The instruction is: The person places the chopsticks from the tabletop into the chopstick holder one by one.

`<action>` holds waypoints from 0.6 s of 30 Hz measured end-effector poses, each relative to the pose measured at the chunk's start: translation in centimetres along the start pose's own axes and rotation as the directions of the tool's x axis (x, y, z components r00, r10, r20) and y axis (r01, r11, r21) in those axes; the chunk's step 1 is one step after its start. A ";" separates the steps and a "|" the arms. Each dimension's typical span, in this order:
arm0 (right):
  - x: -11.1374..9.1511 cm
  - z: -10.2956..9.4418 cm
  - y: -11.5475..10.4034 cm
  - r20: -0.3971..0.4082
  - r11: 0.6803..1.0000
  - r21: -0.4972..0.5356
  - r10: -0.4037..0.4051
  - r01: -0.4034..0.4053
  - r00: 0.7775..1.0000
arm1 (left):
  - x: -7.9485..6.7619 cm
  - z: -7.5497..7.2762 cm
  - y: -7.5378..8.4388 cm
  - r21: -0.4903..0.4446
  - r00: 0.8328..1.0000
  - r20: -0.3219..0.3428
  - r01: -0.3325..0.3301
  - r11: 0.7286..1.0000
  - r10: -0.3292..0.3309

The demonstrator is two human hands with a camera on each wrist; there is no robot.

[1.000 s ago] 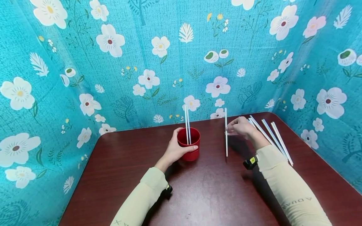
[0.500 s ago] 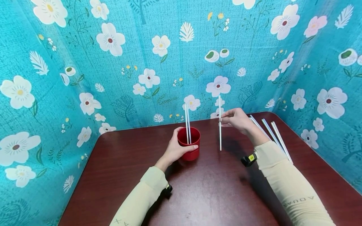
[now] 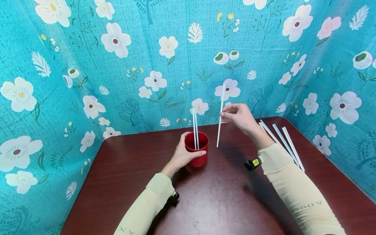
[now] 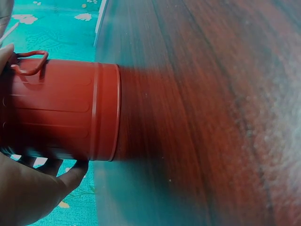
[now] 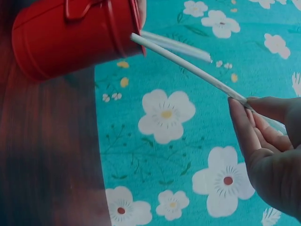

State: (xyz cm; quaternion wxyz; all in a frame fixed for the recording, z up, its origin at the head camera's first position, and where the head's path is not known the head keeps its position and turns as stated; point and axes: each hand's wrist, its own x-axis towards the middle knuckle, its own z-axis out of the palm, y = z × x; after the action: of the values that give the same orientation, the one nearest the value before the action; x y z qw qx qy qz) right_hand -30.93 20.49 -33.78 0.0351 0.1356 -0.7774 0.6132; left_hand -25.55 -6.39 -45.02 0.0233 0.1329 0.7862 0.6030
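Note:
A red cup [image 3: 201, 160] stands upright near the middle of the table, its small handle [image 4: 34, 70] showing in the left wrist view. My left hand [image 3: 182, 154] grips it from the left, thumb across the front and fingers around the far side. Two white chopsticks [image 3: 194, 125] lean inside the cup, rising above the rim. To the right, my right hand [image 3: 243, 120] pinches one white chopstick [image 3: 219, 130] between thumb and fingers. That chopstick is off the table, tilted slightly, its lower end right of the cup and apart from it.
Several more white chopsticks [image 3: 289, 143] lie on the right part of the dark red wooden table [image 3: 132, 163], partly behind the right forearm. A blue flowered curtain [image 3: 176, 65] encloses the back and sides.
The right hand has moved left and up with the chopstick, nearer to the cup, and its lower end has swung a little left. The left hand and cup have stayed put.

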 end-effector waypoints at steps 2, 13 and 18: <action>0.1 0.4 -0.4 -0.017 1.000 0.007 -0.028 0.028 0.999 | 0.2 0.0 -0.4 0.005 1.000 -0.004 0.001 1.000 -0.001; 0.4 2.1 -1.3 -0.091 0.993 0.055 -0.100 0.105 0.991 | 0.3 0.1 -0.7 -0.016 1.000 -0.003 -0.004 1.000 0.004; 0.5 2.6 -1.2 -0.082 0.992 0.018 -0.124 0.126 0.989 | 0.1 0.1 0.0 -0.012 1.000 0.001 0.011 1.000 -0.011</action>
State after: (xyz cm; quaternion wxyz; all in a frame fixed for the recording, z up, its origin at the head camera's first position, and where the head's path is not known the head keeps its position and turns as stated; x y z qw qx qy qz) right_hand -30.85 17.69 -33.20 0.1032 0.1597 -0.7581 0.6238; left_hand -25.65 -6.24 -45.06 0.0279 0.1287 0.7833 0.6076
